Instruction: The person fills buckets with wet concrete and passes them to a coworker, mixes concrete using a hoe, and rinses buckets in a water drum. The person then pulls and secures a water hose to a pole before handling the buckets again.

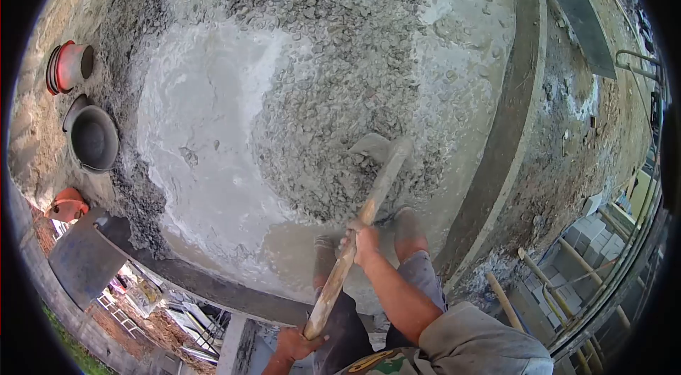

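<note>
A hoe with a long wooden handle [379, 190] slants across in front of my body. Its blade [370, 146] is partly sunk in the wet, stony concrete mix [333, 112]. My right hand [364, 241] is wrapped round the handle about midway, arm stretched forward. Lower down, my left hand [298, 344] grips the handle close to its rear end. Both my feet stand in the grey slurry, on either side of the handle. Watery cement [206, 112] lies to the left of the gravel heap.
A low concrete edge [502, 127] borders the mix on the right, another [234, 297] at the lower left. On the left stand red stacked buckets [69, 66], a black bucket [94, 138] and an orange bucket [67, 205]. Bamboo poles [504, 300] and grey blocks [587, 233] lie at right.
</note>
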Action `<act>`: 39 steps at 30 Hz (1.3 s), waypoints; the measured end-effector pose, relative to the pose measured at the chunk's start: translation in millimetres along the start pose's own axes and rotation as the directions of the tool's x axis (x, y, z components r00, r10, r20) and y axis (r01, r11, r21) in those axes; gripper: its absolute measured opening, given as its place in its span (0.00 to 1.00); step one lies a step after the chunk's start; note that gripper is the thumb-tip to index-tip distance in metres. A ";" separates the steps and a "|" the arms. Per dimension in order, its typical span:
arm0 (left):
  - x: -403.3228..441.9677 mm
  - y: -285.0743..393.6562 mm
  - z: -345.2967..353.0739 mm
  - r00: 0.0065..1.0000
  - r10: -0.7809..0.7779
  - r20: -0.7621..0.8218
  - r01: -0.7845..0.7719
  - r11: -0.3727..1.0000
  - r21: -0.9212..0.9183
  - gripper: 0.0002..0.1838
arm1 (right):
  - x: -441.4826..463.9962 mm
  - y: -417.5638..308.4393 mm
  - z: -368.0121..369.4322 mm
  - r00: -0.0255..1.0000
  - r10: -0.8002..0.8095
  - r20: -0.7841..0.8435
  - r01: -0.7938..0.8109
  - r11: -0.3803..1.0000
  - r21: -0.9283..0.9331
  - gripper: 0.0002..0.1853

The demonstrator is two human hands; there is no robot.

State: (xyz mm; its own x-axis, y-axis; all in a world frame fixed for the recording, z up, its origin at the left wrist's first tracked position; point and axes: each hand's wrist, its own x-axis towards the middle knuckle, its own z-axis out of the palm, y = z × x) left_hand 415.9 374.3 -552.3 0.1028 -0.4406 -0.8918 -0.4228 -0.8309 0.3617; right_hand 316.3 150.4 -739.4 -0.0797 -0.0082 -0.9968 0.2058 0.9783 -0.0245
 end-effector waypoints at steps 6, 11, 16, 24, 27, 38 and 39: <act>145.7 69.4 -9.3 0.985 0.160 0.059 -0.156 0.986 -0.065 0.28 | -77.9 -167.0 47.6 0.810 -0.563 0.162 0.579 0.812 -0.071 0.09; 345.1 187.5 -79.8 0.897 0.317 -0.309 -0.425 0.812 -0.401 0.24 | -55.5 -354.4 201.5 0.433 -0.765 0.477 0.892 0.439 -0.105 0.09; 336.3 147.3 -65.0 0.963 -0.033 -0.267 -0.179 0.661 -0.728 0.23 | 119.1 -307.7 274.5 0.747 -0.528 0.404 0.664 0.582 -0.468 0.11; 172.2 69.6 -11.3 0.959 -0.285 0.011 0.224 0.727 -0.649 0.22 | 100.9 -135.9 178.0 0.921 -0.318 0.226 0.390 0.757 -0.525 0.06; 89.8 26.1 6.2 0.962 -0.273 0.030 0.259 0.867 -0.424 0.29 | 79.5 -50.4 110.4 0.955 -0.238 0.177 0.291 0.869 -0.400 0.05; 36.6 -13.0 -2.1 0.992 -0.008 0.129 0.029 0.987 -0.159 0.30 | -81.9 -56.5 66.4 0.919 -0.344 0.192 0.382 0.897 -0.221 0.09; 79.2 -13.6 12.6 0.995 0.102 0.016 -0.096 0.971 -0.221 0.29 | -89.3 -96.8 86.7 0.858 -0.446 0.255 0.502 0.831 -0.239 0.09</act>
State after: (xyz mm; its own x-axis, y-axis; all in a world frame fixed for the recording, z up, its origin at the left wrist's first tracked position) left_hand 418.5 355.0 -631.3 0.0443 -0.5178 -0.8544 -0.2213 -0.8390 0.4970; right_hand 388.1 38.5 -654.7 0.0882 -0.4956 -0.8641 -0.1016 0.8585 -0.5027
